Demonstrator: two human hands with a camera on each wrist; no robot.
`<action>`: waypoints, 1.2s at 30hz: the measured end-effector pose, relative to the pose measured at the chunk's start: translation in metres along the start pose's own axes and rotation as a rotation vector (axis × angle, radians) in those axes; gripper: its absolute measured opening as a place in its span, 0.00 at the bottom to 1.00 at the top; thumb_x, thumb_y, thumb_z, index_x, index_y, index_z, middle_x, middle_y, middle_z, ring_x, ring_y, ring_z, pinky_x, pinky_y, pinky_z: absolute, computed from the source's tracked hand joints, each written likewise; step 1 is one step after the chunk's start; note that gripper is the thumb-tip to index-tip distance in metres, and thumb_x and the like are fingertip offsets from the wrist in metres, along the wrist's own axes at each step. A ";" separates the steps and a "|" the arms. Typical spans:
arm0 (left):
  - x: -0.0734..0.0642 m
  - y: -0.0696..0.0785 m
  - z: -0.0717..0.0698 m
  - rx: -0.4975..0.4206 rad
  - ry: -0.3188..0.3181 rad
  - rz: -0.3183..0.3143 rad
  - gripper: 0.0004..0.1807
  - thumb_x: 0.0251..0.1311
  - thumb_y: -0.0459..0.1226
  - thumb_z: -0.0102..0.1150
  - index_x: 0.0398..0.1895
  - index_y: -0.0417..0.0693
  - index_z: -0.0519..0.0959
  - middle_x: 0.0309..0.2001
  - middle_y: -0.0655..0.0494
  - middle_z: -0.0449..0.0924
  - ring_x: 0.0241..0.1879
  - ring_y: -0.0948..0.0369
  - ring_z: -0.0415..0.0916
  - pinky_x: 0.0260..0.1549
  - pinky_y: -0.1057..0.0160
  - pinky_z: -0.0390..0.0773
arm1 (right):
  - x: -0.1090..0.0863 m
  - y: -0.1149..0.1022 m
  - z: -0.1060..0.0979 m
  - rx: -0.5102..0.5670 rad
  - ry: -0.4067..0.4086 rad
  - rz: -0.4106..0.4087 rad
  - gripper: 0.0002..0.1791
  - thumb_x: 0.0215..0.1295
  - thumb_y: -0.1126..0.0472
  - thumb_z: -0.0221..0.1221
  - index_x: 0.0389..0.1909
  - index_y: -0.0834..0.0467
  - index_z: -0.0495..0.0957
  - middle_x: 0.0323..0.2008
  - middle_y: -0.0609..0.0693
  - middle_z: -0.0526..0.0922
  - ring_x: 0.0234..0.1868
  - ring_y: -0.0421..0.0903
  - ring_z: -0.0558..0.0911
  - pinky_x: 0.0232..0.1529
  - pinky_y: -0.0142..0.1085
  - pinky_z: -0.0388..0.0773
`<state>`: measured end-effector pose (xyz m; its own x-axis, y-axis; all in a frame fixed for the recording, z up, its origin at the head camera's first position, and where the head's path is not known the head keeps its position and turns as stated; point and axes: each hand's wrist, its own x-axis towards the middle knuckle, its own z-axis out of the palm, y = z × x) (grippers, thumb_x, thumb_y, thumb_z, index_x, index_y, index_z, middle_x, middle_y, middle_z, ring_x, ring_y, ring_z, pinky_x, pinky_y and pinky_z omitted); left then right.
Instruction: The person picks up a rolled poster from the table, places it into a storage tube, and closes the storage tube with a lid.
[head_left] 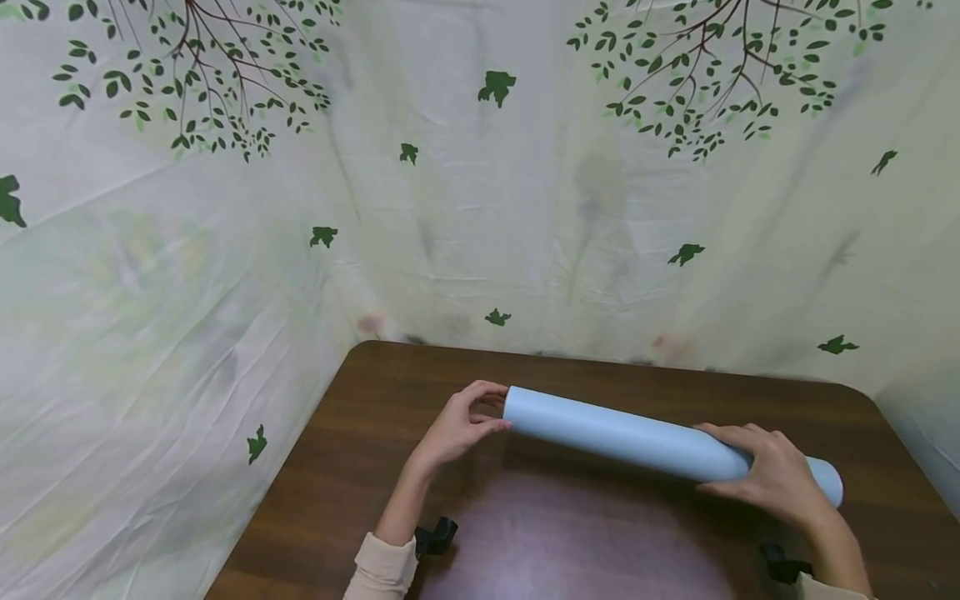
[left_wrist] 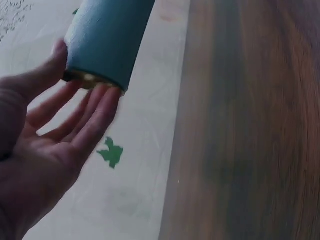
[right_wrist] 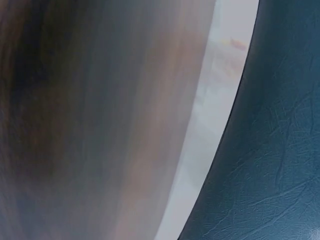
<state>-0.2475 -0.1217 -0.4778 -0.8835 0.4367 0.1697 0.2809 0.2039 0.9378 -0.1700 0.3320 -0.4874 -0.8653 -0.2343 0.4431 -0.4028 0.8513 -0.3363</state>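
A long light blue tube [head_left: 622, 433] slants across the head view, held over the table with its right end nearer the person. My left hand [head_left: 459, 423] holds its left end, thumb on one side and fingertips at the rim. From the left wrist, that hand [left_wrist: 65, 135] shows with several fingers at the tube's [left_wrist: 107, 45] yellowish end opening. Near the other end, my right hand [head_left: 776, 475] grips the tube from above, thumb and fingers spread around its sides. In the right wrist view the tube's creased surface [right_wrist: 270, 150] fills the right side; the hand is out of sight there.
The brown wooden table [head_left: 420, 375] has rounded far corners. Behind it and to the left hangs a pale cloth [head_left: 450, 233] printed with leaves and branches. Black wrist straps [head_left: 437, 536] sit by both sleeves.
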 end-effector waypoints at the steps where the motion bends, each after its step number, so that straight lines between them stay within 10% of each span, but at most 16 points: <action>1: 0.000 -0.001 -0.002 -0.006 -0.020 -0.010 0.30 0.60 0.29 0.72 0.66 0.38 0.74 0.61 0.40 0.77 0.60 0.44 0.79 0.50 0.63 0.85 | 0.000 0.000 0.002 -0.004 0.004 -0.005 0.47 0.26 0.40 0.86 0.58 0.39 0.84 0.42 0.43 0.90 0.39 0.32 0.78 0.40 0.33 0.65; 10: 0.000 -0.021 -0.011 0.123 -0.194 -0.059 0.39 0.59 0.31 0.73 0.74 0.46 0.68 0.66 0.43 0.75 0.64 0.46 0.76 0.54 0.52 0.84 | 0.000 -0.002 0.021 0.018 -0.039 -0.049 0.47 0.30 0.43 0.85 0.60 0.42 0.83 0.48 0.44 0.90 0.44 0.39 0.81 0.44 0.37 0.64; 22: -0.006 -0.032 -0.020 0.366 -0.115 -0.070 0.35 0.45 0.32 0.83 0.57 0.48 0.75 0.55 0.49 0.83 0.57 0.51 0.80 0.58 0.44 0.77 | 0.011 -0.015 0.047 0.001 -0.081 -0.071 0.47 0.37 0.53 0.84 0.65 0.52 0.79 0.56 0.57 0.86 0.55 0.60 0.82 0.54 0.60 0.64; 36: -0.008 -0.035 -0.020 0.386 -0.180 -0.106 0.37 0.47 0.32 0.82 0.61 0.44 0.73 0.58 0.45 0.82 0.59 0.48 0.79 0.61 0.43 0.75 | 0.009 -0.015 0.052 -0.009 -0.123 -0.038 0.47 0.38 0.55 0.84 0.66 0.53 0.78 0.57 0.57 0.85 0.58 0.62 0.80 0.59 0.69 0.62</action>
<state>-0.2580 -0.1498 -0.5056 -0.8450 0.5346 -0.0089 0.3422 0.5537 0.7592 -0.1874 0.2930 -0.5218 -0.8799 -0.3215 0.3498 -0.4335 0.8447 -0.3139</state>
